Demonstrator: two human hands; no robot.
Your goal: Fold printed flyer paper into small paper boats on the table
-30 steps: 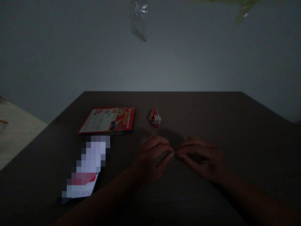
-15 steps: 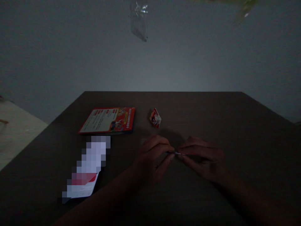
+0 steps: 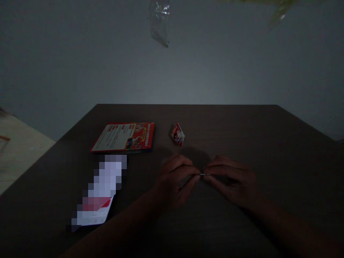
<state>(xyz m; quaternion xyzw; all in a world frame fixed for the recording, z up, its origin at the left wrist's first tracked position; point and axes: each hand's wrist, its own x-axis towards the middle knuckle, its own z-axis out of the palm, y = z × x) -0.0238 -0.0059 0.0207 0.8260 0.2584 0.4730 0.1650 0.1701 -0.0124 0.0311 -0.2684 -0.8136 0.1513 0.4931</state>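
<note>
Gripping a thin, narrow strip [image 3: 204, 174], of colour and material too dim to tell, between thumb and fingers of both left hand [image 3: 178, 179] and right hand [image 3: 233, 179], to the near right of the flat red-and-white printed booklet [image 3: 122, 138]. Can see a small, folded red-and-white paper piece [image 3: 177, 135] right of that booklet and, just on the booklet's near side, a rectangular bright-screened phone [image 3: 98, 193].

The left hand [image 3: 176, 182] and right hand [image 3: 235, 179] cover part of a thin strip [image 3: 203, 174], too small to identify; pixelation masks most of a smartphone [image 3: 99, 193]; the top edge crops a clear plastic bag [image 3: 159, 23].
</note>
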